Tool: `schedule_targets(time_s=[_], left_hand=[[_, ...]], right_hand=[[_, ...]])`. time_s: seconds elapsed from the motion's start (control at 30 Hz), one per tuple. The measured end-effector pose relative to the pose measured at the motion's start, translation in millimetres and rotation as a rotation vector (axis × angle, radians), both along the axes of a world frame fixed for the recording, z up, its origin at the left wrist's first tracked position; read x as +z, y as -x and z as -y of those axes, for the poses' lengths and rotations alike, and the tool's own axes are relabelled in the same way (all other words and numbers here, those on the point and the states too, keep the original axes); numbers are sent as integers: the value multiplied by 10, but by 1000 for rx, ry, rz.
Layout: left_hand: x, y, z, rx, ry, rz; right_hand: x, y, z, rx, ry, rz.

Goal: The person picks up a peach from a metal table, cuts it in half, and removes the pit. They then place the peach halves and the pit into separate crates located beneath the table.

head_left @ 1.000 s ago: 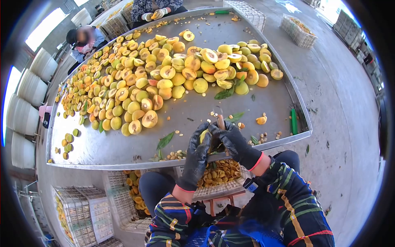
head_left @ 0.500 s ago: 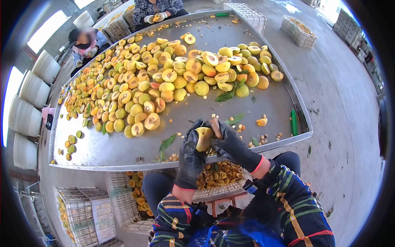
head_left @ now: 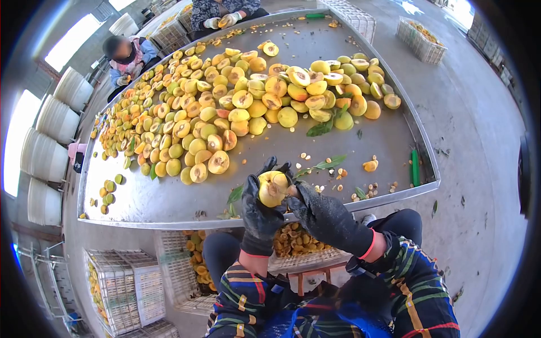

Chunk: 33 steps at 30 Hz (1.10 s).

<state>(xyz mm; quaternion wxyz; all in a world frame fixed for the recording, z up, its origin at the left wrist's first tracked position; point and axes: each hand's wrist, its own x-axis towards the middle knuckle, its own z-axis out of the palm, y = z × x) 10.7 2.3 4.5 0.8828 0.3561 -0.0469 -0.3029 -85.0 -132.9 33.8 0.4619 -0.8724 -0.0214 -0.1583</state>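
Note:
Near the front edge of the metal table, my left hand (head_left: 260,213), in a black glove, is wrapped around a yellow peach (head_left: 273,188) from the left and below. The fruit's pale yellow face with a browner patch is turned up. My right hand (head_left: 316,213), gloved alike, is closed against the peach's right side. Between its fingers a small brownish bit shows, mostly hidden, and I cannot make out what it is. Left of my hands lies a broad pile of peaches (head_left: 218,162), many halved with brown hollows.
On the metal table (head_left: 169,211) lie leaves (head_left: 331,162), scattered pits (head_left: 372,188) and a green-handled tool (head_left: 416,168). Below my hands stands a crate of peach pieces (head_left: 301,239), with a white crate (head_left: 125,287) at left. Two people (head_left: 125,56) sit across the table.
The peach has been turned, so more of its yellow face shows. My right hand has lowered beside it, and the brown piece that stuck up from its fingers is now mostly hidden. The view has shifted slightly.

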Motion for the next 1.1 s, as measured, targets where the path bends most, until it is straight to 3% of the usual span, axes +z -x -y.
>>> schedule_targets(time_s=[0.3, 0.43, 0.5, 0.57, 0.63, 0.7, 0.83, 0.9, 1.03, 1.1], left_hand=[[11, 45, 136, 93, 45, 6], [-44, 50, 104, 120, 105, -95], [-105, 37, 77, 192, -23, -26], [-126, 31, 53, 197, 18, -61], [-113, 45, 42, 201, 58, -97], [-77, 73, 35, 210, 34, 111], [-126, 51, 14, 194, 114, 98], [-201, 36, 20, 304, -202, 352], [-258, -21, -64, 291, -295, 399], [-227, -23, -53, 298, -464, 609]], right_hand=[[-131, -21, -110, -29, 59, -94], [-177, -22, -198, -67, 88, 14], [-148, -26, -230, -52, 90, 72], [-135, -35, -267, -34, 93, -129], [-155, -51, -292, -23, 79, -80], [-162, -60, -315, -11, 65, -31], [-194, -61, -347, 7, 7, -42], [-202, -57, -337, 12, 3, -46], [-152, -38, -278, 26, -49, -147], [-151, -30, -248, 52, -74, -172]])
